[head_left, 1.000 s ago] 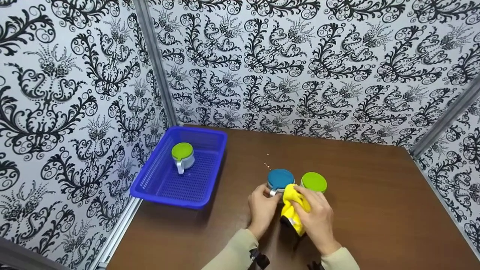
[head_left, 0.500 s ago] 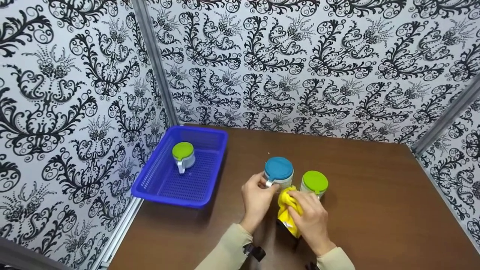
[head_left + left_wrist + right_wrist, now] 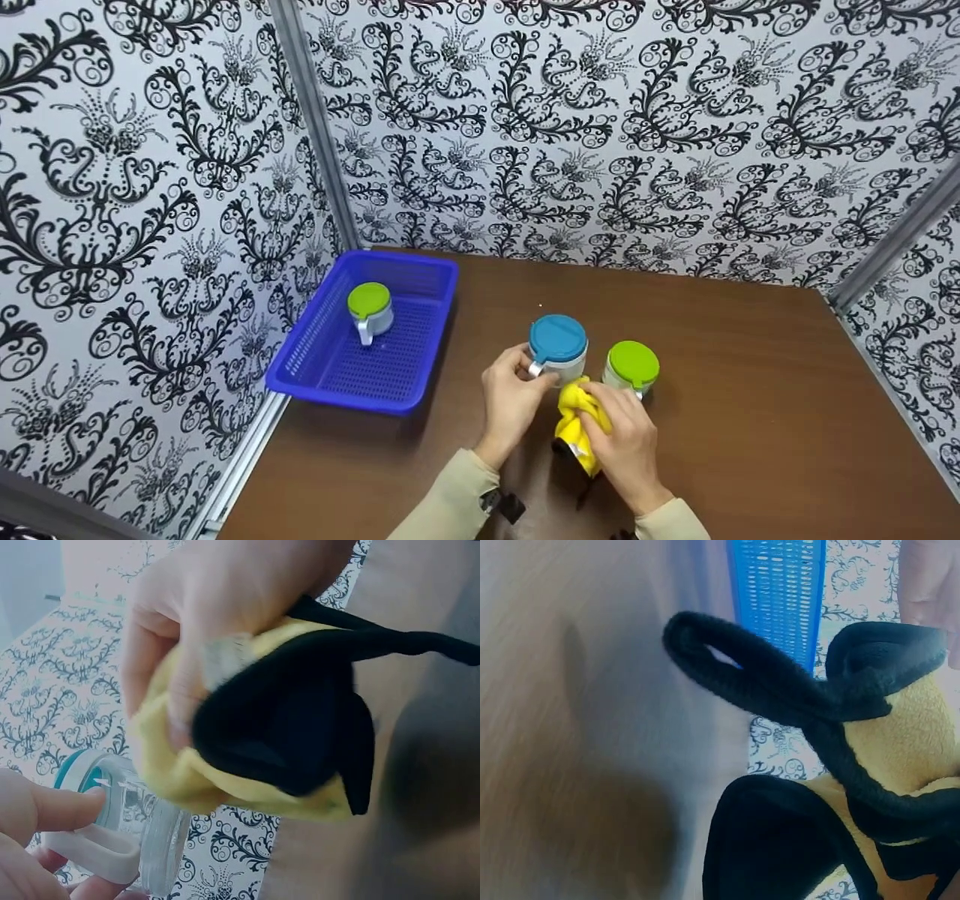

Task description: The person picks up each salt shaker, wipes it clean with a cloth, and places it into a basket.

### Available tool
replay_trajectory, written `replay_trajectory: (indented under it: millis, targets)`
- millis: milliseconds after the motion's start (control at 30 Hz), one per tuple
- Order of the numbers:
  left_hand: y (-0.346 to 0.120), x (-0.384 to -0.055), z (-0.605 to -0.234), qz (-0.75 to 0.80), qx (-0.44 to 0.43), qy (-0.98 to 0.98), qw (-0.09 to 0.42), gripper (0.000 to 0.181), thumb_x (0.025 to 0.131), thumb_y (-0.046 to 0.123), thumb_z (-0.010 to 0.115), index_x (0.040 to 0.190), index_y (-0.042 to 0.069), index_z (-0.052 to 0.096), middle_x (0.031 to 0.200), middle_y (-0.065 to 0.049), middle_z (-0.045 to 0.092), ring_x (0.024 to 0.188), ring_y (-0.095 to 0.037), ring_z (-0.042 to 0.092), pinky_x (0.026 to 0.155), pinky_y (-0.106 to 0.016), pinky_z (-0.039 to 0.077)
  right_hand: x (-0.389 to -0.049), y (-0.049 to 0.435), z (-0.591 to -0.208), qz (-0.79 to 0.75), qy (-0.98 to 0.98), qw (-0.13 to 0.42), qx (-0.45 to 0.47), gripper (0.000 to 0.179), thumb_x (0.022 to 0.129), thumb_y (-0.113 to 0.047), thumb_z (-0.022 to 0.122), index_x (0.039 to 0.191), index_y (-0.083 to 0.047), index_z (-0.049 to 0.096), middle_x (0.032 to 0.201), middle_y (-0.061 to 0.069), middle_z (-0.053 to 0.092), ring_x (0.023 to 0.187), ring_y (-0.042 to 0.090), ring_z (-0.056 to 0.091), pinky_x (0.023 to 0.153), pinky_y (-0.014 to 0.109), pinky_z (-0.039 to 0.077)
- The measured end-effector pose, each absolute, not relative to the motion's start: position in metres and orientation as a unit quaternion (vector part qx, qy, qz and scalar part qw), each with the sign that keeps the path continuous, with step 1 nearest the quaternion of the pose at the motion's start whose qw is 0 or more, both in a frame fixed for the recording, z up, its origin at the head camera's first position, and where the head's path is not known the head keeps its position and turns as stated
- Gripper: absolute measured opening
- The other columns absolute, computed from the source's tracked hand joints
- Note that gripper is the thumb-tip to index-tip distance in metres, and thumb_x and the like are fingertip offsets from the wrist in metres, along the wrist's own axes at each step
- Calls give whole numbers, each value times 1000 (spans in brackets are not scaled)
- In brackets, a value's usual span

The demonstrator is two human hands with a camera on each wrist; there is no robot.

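My left hand [image 3: 510,397] grips the white handle [image 3: 94,855] of a clear glass jar with a blue lid [image 3: 559,339]. In the left wrist view the jar's glass side [image 3: 161,840] shows behind the fingers. A crumpled yellow cloth with black edging [image 3: 576,424] is bunched in my right hand [image 3: 628,442], close to the near side of that jar; whether it touches the glass cannot be told. The right wrist view shows the cloth's black trim and loop [image 3: 742,671] hanging loose. Just right of the blue-lidded jar stands a similar jar with a green lid [image 3: 632,364].
A blue perforated plastic basket [image 3: 341,400] stands at the left of the brown table [image 3: 757,390]. Inside it is a handled jar with a green lid [image 3: 370,300]. Black-and-white patterned walls [image 3: 570,135] close off the back and sides.
The blue-lidded jar has come up and slightly away from me in the left hand, now covering most of the pale specks behind it. The cloth has shifted slightly left and down.
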State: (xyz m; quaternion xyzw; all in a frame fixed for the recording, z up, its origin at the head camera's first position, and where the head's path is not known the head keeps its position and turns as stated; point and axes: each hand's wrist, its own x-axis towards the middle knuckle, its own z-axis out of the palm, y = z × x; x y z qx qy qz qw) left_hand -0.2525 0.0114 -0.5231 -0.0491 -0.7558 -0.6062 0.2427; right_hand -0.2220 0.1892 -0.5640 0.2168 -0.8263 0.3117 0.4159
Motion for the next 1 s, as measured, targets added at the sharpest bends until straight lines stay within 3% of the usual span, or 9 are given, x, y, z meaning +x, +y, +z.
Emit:
replay_trajectory:
  millis: [167,300,567,733,1000]
  targets:
    - [11,-253,-526,-602,-37,-758,249,30,66,8,92,72,15,63,101,3,73,84,-10,68,66,-24,57,-220,191,-549,338,-812,428,207,48,72,-5,89,116,-13,73,116,-2,70,98,19,61,92,20,43]
    - [10,-252,-529,-600,-22,-761,246,30,65,8,93,73,15,64,94,4,73,73,-9,63,61,-25,55,-221,193,-536,366,-790,452,195,49,71,-1,89,117,-9,73,114,2,71,95,23,59,91,19,42]
    - [9,-244,-530,-610,-25,-757,235,33,65,9,93,70,15,61,101,1,75,75,-9,65,61,-25,56,-222,192,-528,375,-784,458,188,55,72,-3,90,123,-10,72,117,3,71,96,25,58,91,19,43]
    - [7,-241,-527,-623,-27,-748,229,30,67,10,93,74,15,64,92,3,73,72,-10,64,59,-26,57,-221,191,-531,362,-792,454,190,57,71,-4,90,124,-11,72,118,3,70,98,25,59,94,19,42]
    - [5,-240,-526,-619,-11,-752,226,36,63,12,94,67,17,58,102,1,75,76,-9,66,63,-25,57,-220,192,-540,315,-803,462,205,53,70,-4,89,120,-12,74,115,3,71,95,25,60,92,19,43]
